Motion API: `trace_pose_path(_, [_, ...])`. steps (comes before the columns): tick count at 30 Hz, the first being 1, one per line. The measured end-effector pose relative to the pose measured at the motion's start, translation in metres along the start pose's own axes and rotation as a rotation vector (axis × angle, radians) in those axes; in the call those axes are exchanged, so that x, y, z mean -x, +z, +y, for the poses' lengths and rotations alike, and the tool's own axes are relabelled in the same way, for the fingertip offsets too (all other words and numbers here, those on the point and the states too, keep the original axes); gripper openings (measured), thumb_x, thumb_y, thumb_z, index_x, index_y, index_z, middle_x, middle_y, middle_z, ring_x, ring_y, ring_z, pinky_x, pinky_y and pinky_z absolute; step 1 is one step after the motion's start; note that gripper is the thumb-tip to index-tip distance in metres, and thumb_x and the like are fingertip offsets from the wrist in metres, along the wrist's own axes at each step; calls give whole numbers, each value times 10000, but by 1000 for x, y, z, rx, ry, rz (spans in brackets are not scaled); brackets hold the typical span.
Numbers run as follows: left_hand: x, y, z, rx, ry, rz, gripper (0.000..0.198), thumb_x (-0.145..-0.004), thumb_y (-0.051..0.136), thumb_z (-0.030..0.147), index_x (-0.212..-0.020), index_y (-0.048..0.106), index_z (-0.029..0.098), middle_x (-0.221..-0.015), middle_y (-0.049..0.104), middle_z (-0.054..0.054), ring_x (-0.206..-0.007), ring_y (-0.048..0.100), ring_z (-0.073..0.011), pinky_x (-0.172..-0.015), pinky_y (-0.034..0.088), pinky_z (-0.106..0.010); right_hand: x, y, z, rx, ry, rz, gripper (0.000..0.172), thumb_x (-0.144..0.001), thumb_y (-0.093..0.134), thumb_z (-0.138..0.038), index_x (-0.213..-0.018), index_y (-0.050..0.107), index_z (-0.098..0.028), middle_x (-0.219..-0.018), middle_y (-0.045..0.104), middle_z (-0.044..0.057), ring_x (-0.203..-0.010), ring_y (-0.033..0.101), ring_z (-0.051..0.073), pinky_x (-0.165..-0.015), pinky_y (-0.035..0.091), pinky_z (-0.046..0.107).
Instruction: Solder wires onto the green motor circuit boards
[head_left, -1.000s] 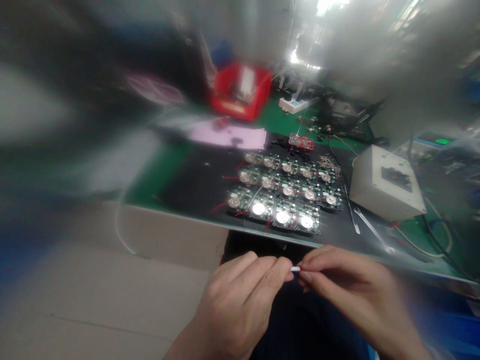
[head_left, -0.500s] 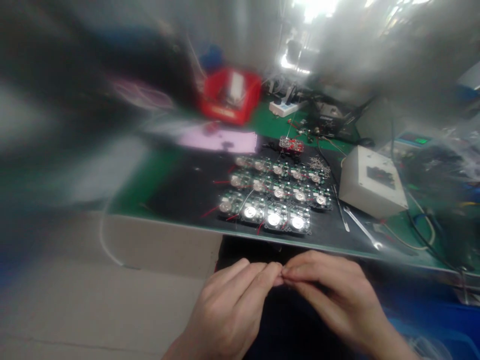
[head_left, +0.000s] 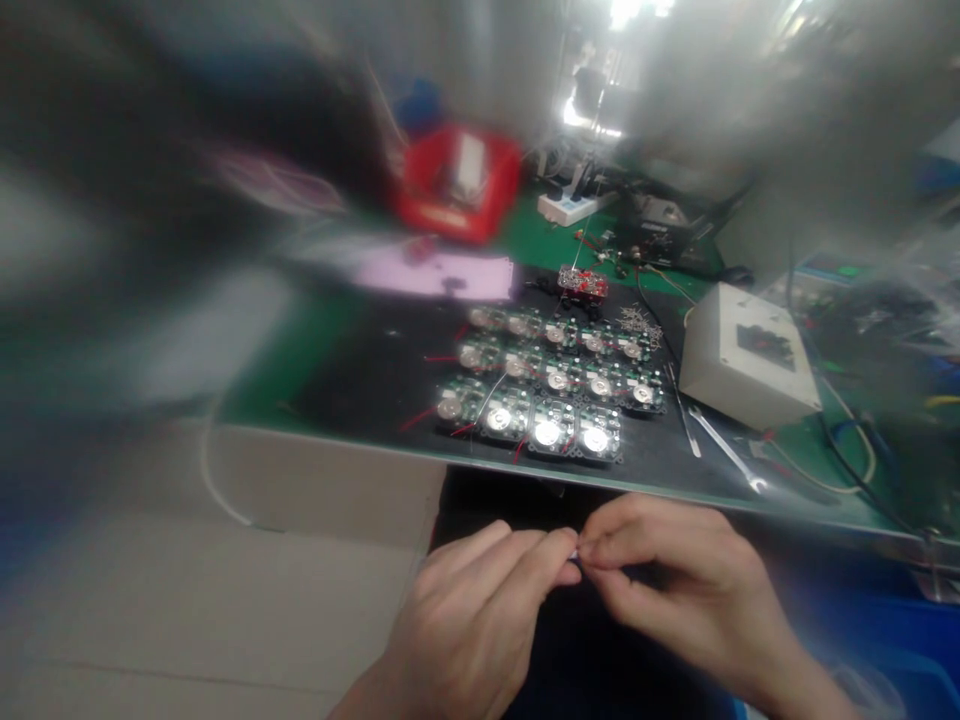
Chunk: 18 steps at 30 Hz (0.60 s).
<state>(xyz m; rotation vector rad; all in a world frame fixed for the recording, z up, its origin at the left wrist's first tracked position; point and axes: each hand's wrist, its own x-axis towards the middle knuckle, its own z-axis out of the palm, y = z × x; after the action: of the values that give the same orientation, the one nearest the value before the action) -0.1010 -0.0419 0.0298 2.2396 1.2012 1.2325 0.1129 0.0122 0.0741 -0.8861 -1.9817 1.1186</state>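
Note:
My left hand (head_left: pixel 484 605) and my right hand (head_left: pixel 667 565) meet fingertip to fingertip just off the table's front edge. Both are closed in a pinch. Between the fingertips shows a tiny pale speck (head_left: pixel 575 554), too small and too covered to name. Beyond the hands, on a black mat (head_left: pixel 360 400), several circuit boards with round shiny discs lie in rows; one such circuit board (head_left: pixel 551 430) is in the nearest row. Thin red wires (head_left: pixel 420 418) stick out from some boards at the left.
Right of the boards lie a wrench (head_left: pixel 727 450), a thin metal tool (head_left: pixel 684 415) and a white box (head_left: pixel 742 365). Behind them are a small pile of metal pins (head_left: pixel 637 325), a red-and-silver block (head_left: pixel 583 284), a pink sheet (head_left: pixel 442 277), a red bin (head_left: pixel 457 185) and a power strip (head_left: pixel 574 207).
Both hands have shifted slightly to the right and remain pinched together. The pale speck between the fingertips shows more clearly now. The boards on the mat have not moved.

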Motion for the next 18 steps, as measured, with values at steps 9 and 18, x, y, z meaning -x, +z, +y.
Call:
trace_pose_path(9, [-9,-1,-1,22,-22,-1,274,-1030,585,57,-1279,652,149,-1044,797,-33,-816,712,-152,-774,569,-275,3,-2,8,3,-8,-11,179,-948,758,-123,-1067,805,-248,-1013,794,32,-910,770,167,-825,629,231])
trace_pose_path(18, [-16,-4,5,-35,-126,37,114,-1096,543,212,-1086,646,165,-897,735,4,-786,694,-129,-742,523,-242,-4,-12,-3,-6,83,37,65,-954,752,-170,-947,752,-235,-912,758,25,-829,742,158,-737,589,238])
